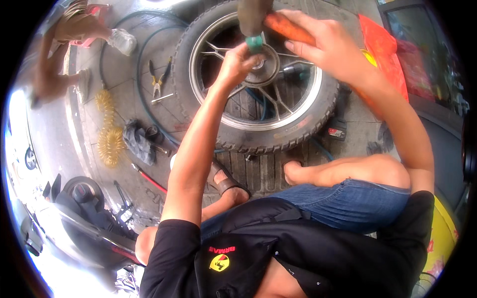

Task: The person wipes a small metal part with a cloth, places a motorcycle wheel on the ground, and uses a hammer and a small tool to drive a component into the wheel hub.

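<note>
A spoked metal wheel with a knobbly black tyre (pixel 258 140) lies flat on the ground in front of me. My left hand (pixel 238 63) is over its hub (pixel 266 69), fingers closed around a short green cylindrical piece (pixel 254 43) that stands at the hub. In my right hand (pixel 325 47) is a hammer, gripped by its orange handle (pixel 290 29). The hammer's blurred dark head (pixel 254 15) is right above the green piece; whether they touch, I cannot tell. The lower end of the green piece is hidden behind my left fingers.
Yellow-handled pliers (pixel 159 77), a coiled yellow air hose (pixel 110 144) and a grey cloth (pixel 138 141) lie left of the wheel. A red-and-black block (pixel 338 131) sits to its right, near an orange-red bag (pixel 382 49). Another person's shoe (pixel 122 41) is upper left; a motorcycle (pixel 84 223) stands lower left.
</note>
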`<state>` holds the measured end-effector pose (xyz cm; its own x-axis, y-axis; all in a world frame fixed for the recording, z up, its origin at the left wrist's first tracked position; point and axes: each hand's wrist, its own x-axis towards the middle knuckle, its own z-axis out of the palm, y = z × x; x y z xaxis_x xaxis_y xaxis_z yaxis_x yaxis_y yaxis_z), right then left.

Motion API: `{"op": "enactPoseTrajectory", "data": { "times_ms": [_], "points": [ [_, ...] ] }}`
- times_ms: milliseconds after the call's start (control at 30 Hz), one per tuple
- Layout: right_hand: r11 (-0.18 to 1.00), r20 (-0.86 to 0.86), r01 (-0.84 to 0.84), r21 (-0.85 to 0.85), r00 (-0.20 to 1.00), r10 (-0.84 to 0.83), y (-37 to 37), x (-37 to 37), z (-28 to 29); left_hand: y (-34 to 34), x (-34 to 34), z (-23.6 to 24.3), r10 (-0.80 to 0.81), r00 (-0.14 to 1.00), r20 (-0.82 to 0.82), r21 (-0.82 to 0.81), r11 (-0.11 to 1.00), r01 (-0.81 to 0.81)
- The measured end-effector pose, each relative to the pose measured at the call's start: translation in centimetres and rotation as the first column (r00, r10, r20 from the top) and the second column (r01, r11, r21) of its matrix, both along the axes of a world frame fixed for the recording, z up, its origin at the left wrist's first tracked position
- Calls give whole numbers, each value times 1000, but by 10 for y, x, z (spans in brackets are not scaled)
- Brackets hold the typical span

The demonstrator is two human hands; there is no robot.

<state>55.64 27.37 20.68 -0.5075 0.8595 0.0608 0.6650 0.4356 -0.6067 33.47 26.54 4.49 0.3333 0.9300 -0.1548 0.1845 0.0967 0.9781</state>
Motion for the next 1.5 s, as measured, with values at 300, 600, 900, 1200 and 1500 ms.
{"op": "enactPoseTrajectory", "data": {
  "times_ms": [300, 600, 900, 1200, 1500],
  "points": [
    [998, -72, -28, 49, 997, 32, -9, 0, -15, 19, -4, -2, -6, 1000, 30, -19, 1000, 7],
    [1000, 28, -20, -1, 999, 20, 4, -9, 1, -2, -7, -9, -18, 997, -71, -76, 997, 13],
    [997, -80, -51, -60, 996, 46, 7, -9, 6, 6, -11, 5, 14, 999, 48, -33, 999, -12],
    [997, 2, -48, -58, 999, 48, 10, -22, 11, 13, -9, -5, 26, 994, 108, 2, 1000, -26],
    [997, 85, -77, 31, 994, 74, 10, -31, 13, 12, -11, -7, 19, 1000, 20, 93, 995, -21]
  ]
}}
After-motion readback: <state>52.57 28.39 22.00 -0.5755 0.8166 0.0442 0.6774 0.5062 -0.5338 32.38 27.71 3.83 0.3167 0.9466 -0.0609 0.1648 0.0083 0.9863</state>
